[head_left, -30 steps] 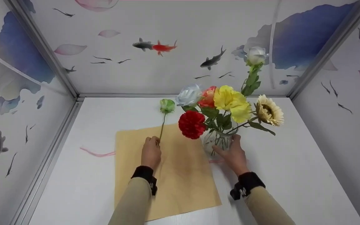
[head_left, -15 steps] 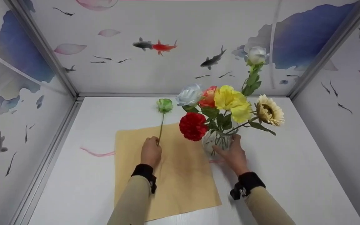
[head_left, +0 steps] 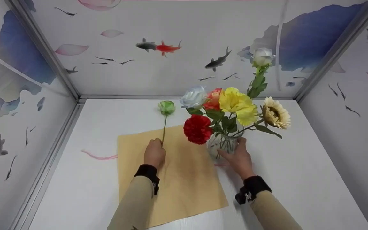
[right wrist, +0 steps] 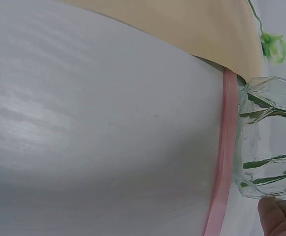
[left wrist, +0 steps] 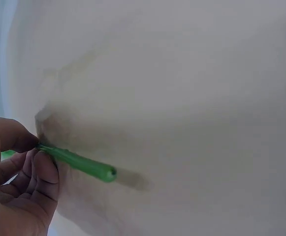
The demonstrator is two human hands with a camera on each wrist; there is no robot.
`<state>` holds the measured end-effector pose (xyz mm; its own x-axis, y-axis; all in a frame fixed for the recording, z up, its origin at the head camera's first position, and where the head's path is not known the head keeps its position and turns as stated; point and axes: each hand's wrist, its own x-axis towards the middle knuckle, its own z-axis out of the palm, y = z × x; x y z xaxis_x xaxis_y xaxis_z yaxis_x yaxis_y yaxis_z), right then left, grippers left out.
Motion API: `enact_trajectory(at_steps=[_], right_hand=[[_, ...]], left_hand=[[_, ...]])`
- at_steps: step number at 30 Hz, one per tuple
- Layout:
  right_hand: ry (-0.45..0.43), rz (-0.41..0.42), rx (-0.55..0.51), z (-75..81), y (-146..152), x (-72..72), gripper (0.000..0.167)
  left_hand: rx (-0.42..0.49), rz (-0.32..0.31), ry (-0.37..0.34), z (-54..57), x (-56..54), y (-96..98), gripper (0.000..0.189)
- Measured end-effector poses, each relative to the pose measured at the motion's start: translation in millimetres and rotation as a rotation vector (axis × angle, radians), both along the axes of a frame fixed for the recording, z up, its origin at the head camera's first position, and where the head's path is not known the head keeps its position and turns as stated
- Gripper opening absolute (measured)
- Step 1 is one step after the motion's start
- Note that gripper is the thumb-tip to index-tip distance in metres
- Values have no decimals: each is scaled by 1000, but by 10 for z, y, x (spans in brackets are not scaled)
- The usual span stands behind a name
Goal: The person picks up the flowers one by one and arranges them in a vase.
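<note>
My left hand (head_left: 154, 154) pinches the stem of a green flower (head_left: 166, 108) over a sheet of brown paper (head_left: 190, 179). In the left wrist view, the cut end of the green stem (left wrist: 91, 167) sticks out past thumb and fingers. My right hand (head_left: 239, 158) grips the side of a clear glass vase (right wrist: 268, 142). From the vase rise a red carnation (head_left: 198, 129), a pale blue rose (head_left: 193, 97), an orange-red flower (head_left: 213, 99), a yellow flower (head_left: 239, 105), a cream sunflower (head_left: 275, 112) and a tall white flower (head_left: 262, 57).
A pink ribbon (head_left: 99, 157) runs beneath the paper and emerges on both sides, passing by the vase's base. The white table (head_left: 299, 179) is bounded by printed panels at the back, left and right, with metal rails (head_left: 187, 97) along the edges.
The green flower has shifted slightly left as my left hand moved a little forward. The paper's lower right edge has shifted slightly. My right hand stays on the vase.
</note>
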<state>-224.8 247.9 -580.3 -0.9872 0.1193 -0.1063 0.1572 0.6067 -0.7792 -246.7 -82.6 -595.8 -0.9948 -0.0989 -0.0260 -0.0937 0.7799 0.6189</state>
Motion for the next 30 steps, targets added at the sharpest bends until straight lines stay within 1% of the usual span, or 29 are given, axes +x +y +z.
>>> enact_trajectory(at_steps=[5,7,12,16,18,21,24,27,30], right_hand=[[-15,1,10,16,-2,-2,115],[-20,1,11,19,-4,-1,115],[-20,4,8,24,-9,-2,115],[-5,8,16,19,-9,-5,111],[11,12,16,9,-5,-5,109],[34,21,13,-4,3,-3,109],[43,19,11,-13,7,-4,109],[37,16,9,-19,10,-5,110],[30,13,8,-23,12,-4,110]], left_hand=[[-27,-12,5,22,-7,5,14],[-27,-6,1,21,-14,7,9],[-9,49,-34,-8,-50,7,5],[35,79,-37,5,-57,1,4],[58,79,-40,36,-47,-2,7],[76,66,-58,85,-34,-15,17],[93,61,-105,120,-34,-42,26],[133,67,-143,127,-42,-80,28],[198,76,-135,142,-49,-111,30]])
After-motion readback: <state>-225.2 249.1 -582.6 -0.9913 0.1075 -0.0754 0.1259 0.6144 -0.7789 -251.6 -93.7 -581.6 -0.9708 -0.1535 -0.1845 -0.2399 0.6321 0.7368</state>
